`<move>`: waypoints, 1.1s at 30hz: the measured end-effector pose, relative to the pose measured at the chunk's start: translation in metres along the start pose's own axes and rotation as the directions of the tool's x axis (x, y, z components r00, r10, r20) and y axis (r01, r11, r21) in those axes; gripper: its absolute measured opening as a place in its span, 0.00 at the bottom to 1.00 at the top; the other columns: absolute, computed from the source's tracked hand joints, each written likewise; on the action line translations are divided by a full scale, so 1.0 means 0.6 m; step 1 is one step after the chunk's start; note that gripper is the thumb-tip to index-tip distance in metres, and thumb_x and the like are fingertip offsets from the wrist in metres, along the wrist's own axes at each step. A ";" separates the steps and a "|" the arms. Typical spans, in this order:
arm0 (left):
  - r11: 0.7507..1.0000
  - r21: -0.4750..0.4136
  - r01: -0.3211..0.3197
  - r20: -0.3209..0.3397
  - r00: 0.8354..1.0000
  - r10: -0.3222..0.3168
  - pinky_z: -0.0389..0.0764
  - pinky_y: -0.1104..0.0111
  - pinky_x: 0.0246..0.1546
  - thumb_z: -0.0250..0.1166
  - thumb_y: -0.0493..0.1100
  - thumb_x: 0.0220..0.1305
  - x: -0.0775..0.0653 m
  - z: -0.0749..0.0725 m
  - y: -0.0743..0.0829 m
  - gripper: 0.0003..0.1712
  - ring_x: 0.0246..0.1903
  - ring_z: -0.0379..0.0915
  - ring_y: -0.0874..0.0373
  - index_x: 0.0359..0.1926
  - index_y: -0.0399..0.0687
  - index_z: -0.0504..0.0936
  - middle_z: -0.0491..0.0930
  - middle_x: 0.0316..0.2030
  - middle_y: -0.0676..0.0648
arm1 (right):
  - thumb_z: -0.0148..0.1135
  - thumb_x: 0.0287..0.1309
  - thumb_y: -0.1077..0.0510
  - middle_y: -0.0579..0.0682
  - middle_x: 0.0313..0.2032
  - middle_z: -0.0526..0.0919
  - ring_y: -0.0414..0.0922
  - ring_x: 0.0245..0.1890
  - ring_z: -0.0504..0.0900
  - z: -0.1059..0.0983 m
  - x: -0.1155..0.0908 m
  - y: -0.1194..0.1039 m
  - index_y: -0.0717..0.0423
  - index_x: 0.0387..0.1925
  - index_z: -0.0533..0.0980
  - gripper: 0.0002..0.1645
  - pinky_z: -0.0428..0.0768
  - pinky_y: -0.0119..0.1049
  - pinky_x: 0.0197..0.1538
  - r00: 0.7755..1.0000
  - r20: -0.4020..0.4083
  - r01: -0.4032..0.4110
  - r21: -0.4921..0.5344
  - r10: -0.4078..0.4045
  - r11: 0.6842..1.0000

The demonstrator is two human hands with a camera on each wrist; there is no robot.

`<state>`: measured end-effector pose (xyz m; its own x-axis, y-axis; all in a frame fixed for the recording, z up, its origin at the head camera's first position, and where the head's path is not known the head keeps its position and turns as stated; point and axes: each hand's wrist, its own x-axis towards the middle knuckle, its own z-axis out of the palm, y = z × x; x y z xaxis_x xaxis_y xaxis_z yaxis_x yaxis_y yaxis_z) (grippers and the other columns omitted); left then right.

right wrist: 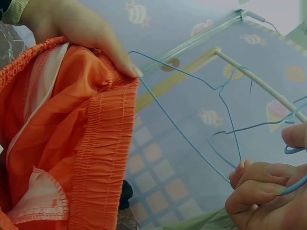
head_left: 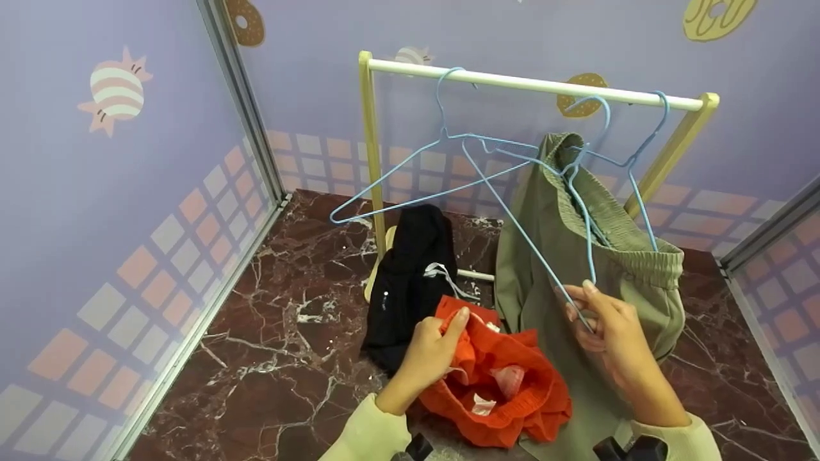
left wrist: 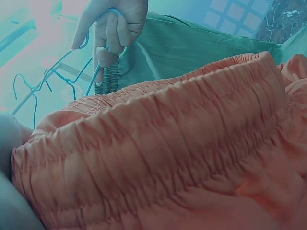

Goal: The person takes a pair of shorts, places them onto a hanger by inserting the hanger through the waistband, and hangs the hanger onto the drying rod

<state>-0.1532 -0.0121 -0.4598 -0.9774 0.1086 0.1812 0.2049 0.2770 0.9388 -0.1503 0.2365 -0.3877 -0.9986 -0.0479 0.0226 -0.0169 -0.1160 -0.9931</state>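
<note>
Nearest you, two pale sleeves (head_left: 371,432) are cut off by the bottom edge. At 5 o'clock lies the one orange-red cloth garment with a gathered elastic waistband (head_left: 519,410); your left hand (head_left: 430,352) pinches its edge, some fingertips hidden. At 4 o'clock your right hand (head_left: 608,326) grips a corner of a light-blue wire hanger (head_left: 532,243); whether its hook touches the rail is hard to make out. One black cloth garment with a pale drawstring (head_left: 403,275) lies at 6 o'clock, partly covered by the left hand. At 3 o'clock hangs one olive-green elastic-waisted garment (head_left: 557,237), its lower end hidden behind the orange-red one and your arm. Beyond, at 1 o'clock, one white rail (head_left: 532,82) bears two more blue hangers, at 12 (head_left: 443,132) and 2 o'clock, the latter partly inside the green waist.
</note>
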 end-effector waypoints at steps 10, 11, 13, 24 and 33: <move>1.000 0.011 0.024 -0.023 0.999 -0.024 0.53 0.75 0.11 0.51 0.60 0.64 0.010 -0.005 -0.002 0.34 0.09 0.53 0.68 0.05 0.51 0.58 0.55 0.06 0.58 | 0.42 0.68 0.50 0.50 0.22 0.73 0.40 0.10 0.49 -0.009 -0.015 0.011 0.69 0.42 0.75 0.25 0.39 0.39 0.15 1.000 0.004 -0.021 -0.019 0.021 1.000; 1.000 0.012 0.025 -0.025 0.999 -0.024 0.53 0.75 0.11 0.51 0.60 0.64 0.011 -0.006 -0.002 0.34 0.09 0.53 0.68 0.05 0.52 0.58 0.55 0.06 0.58 | 0.42 0.68 0.50 0.50 0.22 0.73 0.40 0.10 0.49 -0.011 -0.016 0.012 0.70 0.43 0.74 0.26 0.39 0.39 0.15 1.000 0.002 -0.024 -0.027 0.024 0.999; 0.999 0.015 0.031 -0.032 0.999 -0.031 0.52 0.75 0.11 0.51 0.60 0.64 0.014 -0.008 -0.004 0.34 0.09 0.51 0.68 0.05 0.52 0.58 0.54 0.06 0.59 | 0.42 0.68 0.49 0.50 0.22 0.74 0.40 0.10 0.49 -0.013 -0.019 0.015 0.71 0.45 0.73 0.27 0.39 0.39 0.15 0.999 -0.002 -0.034 -0.041 0.034 0.999; 0.997 0.015 0.070 -0.077 0.995 -0.069 0.50 0.74 0.11 0.52 0.60 0.64 0.032 -0.021 -0.022 0.33 0.08 0.48 0.67 0.05 0.54 0.56 0.52 0.06 0.60 | 0.41 0.69 0.50 0.50 0.23 0.75 0.41 0.10 0.48 -0.031 -0.032 0.025 0.74 0.47 0.72 0.28 0.39 0.40 0.15 0.999 0.001 -0.046 -0.055 0.046 0.997; 0.993 -0.003 0.114 -0.102 0.988 -0.114 0.55 0.73 0.11 0.52 0.61 0.63 0.040 -0.029 -0.032 0.33 0.09 0.54 0.66 0.05 0.54 0.59 0.55 0.06 0.59 | 0.38 0.70 0.54 0.48 0.24 0.77 0.42 0.10 0.47 -0.056 -0.046 0.031 0.75 0.47 0.73 0.26 0.39 0.38 0.12 0.994 0.109 0.021 0.030 -0.024 0.999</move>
<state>-0.1816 -0.0315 -0.4681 -0.9945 -0.0212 0.1023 0.0920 0.2848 0.9542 -0.1245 0.2692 -0.4107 -0.9866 -0.1525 0.0588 -0.0363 -0.1465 -0.9885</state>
